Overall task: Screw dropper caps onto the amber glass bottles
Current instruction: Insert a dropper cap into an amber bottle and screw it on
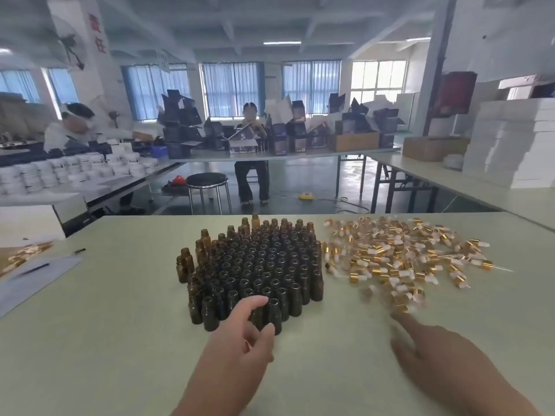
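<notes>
A dense cluster of uncapped amber glass bottles [255, 265] stands upright in the middle of the pale green table [120, 325]. To its right lies a loose heap of gold-collared dropper caps [399, 256] with white bulbs. My left hand [240, 334] reaches the front row of bottles, its fingers apart around one front bottle [274, 313] without closing on it. My right hand [429, 346] hovers at the near edge of the cap heap, index finger stretched toward blurred caps [402, 301], holding nothing.
At the table's left edge lie papers with a pen [33, 270] and a tray of more gold caps [21, 256]. Beyond the far edge are a black stool [207, 183], other worktables with boxes, and two people working. White boxes [510, 139] are stacked at the right.
</notes>
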